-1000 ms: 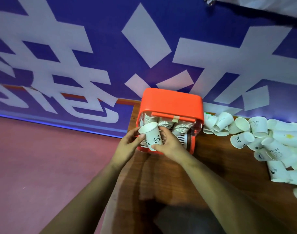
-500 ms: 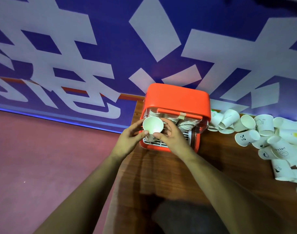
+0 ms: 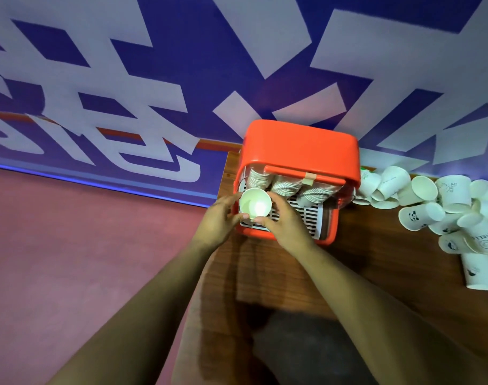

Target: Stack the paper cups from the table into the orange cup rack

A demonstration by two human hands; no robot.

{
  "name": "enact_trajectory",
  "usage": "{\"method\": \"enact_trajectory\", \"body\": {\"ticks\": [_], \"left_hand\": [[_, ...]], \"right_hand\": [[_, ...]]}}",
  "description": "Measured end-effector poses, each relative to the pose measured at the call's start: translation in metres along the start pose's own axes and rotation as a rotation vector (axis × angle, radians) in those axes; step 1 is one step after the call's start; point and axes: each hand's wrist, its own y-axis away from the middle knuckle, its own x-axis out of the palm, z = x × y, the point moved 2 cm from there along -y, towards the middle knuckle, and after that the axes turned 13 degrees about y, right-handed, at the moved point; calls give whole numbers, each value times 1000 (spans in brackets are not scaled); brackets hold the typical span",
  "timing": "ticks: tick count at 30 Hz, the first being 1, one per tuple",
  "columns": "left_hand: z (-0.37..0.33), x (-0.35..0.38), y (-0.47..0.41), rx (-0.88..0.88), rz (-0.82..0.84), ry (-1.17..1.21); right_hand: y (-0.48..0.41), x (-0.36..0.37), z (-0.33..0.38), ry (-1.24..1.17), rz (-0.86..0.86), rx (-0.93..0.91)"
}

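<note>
Here, a wooden table [image 3: 376,273] carries the orange cup rack [image 3: 301,145] at its far left corner, with a heap of loose cups [image 3: 420,215] on the rack's right. Cup stacks [image 3: 285,186] fill the rack. The left hand [image 3: 217,223] and the right hand [image 3: 285,226] both pinch one paper cup [image 3: 255,202], its mouth facing the camera, at the rack's front left.

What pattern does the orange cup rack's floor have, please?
The slatted floor of the orange plastic cup rack is striped black and white; the head view shows it.
</note>
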Motion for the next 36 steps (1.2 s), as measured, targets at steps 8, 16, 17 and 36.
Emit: {"method": "enact_trajectory", "body": {"ticks": [8, 16, 17, 36], "left_hand": [[13, 10, -8, 15, -83, -162], [-6, 10, 6, -17, -162, -172], [-10, 11, 10, -26, -192, -149], [-123, 265, -8, 46, 418, -216]], "right_hand": [[-9, 15, -8, 148, 30, 22], [1, -6, -22, 148, 59, 106], [6, -14, -26, 154, 55, 113], [121, -266, -235, 411, -330, 386]]}}
